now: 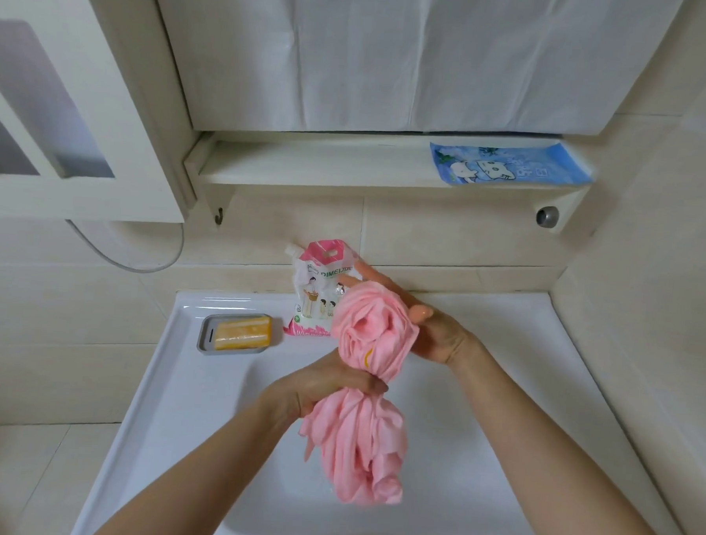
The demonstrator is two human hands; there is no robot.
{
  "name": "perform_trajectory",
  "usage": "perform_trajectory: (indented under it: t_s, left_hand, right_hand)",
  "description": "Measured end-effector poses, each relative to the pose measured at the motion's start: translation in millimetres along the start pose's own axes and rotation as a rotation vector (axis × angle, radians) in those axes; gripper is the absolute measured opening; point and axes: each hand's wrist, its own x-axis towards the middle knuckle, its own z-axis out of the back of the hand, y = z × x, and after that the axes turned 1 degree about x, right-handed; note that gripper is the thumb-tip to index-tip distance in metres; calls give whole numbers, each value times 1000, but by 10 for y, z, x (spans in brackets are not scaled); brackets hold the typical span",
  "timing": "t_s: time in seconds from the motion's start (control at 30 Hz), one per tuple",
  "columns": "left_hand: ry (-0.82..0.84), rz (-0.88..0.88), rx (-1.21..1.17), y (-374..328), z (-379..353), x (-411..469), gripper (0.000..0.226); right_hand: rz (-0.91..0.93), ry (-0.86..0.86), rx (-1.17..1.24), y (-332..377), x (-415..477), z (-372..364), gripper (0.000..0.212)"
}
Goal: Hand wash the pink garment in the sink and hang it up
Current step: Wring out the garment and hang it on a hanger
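While the twisted pink garment [358, 439] is clenched by the left hand [316, 388] and propped on the flat-fingered right hand [434, 333], mid-frame above the sink [196, 422], wringing seems underway (no water is seen); hanging remains.

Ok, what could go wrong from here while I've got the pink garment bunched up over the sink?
1. The detergent pouch stands upright just behind the pink garment; a hard twist could knock it over.
2. Only the left hand has a grip, round the middle. The right hand lies flat against the top bundle, which may unroll.
3. The loose lower half hangs over the sink and could slip down.
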Motion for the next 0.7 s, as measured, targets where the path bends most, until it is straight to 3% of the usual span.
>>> perform_trajectory:
  t_s: [0.1, 0.2, 0.3, 0.43, 0.6, 0.7]
  left_hand:
    - [23, 11, -57, -68, 6, 8, 30]
    - [-23, 45, -70, -56, -11, 34, 23]
    - [-84, 56, -87, -35, -48, 73, 28]
    - [-173, 60, 74, -6, -61, 145, 38]
    - [-463, 136, 330, 117, -122, 284, 17]
    - [-545, 222, 396, 149, -173, 338, 11]
  right_hand:
    - [7, -31, -1, 21, 43, -56, 104]
    - [47, -143, -95, 70, 66, -148, 49]
    - [73, -332, -108, 21, 118, -222, 28]
    - [94, -538, -32, -126, 195, -218, 31]
    - [128, -754, 7, -257, 300, -236, 48]
    - [117, -881, -2, -300, 341, -264, 40]
